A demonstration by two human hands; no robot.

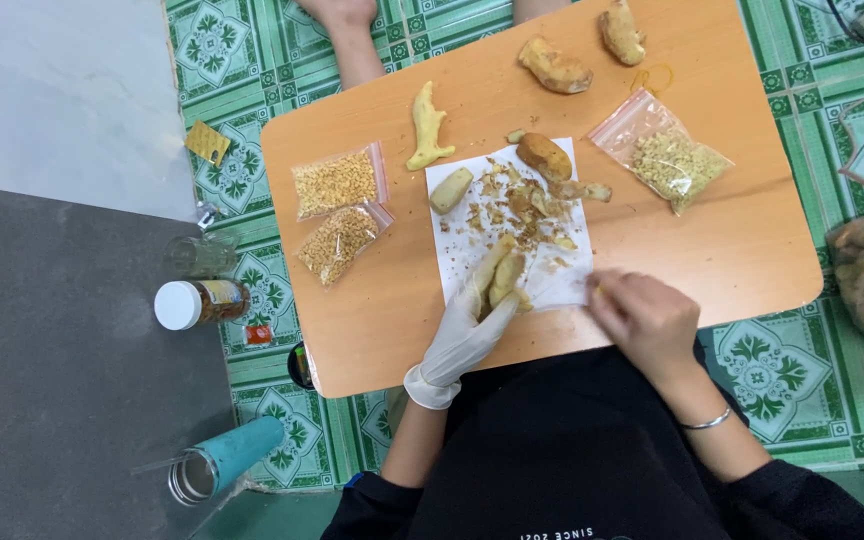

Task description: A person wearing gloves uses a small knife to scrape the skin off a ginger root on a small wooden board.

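Note:
My left hand [467,335], in a white glove, grips a piece of ginger root [505,276] over the near edge of a white paper sheet [562,285]. My bare right hand [644,318] rests closed at the sheet's near right corner; whether it holds anything I cannot tell. Ginger peelings [517,205] lie scattered over the sheet, with a peeled chunk [450,190] and a brown unpeeled piece [544,156] on it.
The low orange table [732,240] carries a peeled ginger root [427,128], two unpeeled roots [555,68], and three zip bags of chopped bits [335,183]. A jar [197,303], a glass [200,256] and a teal tumbler [222,462] sit on the floor at left. Another person's arm [350,30] reaches in opposite.

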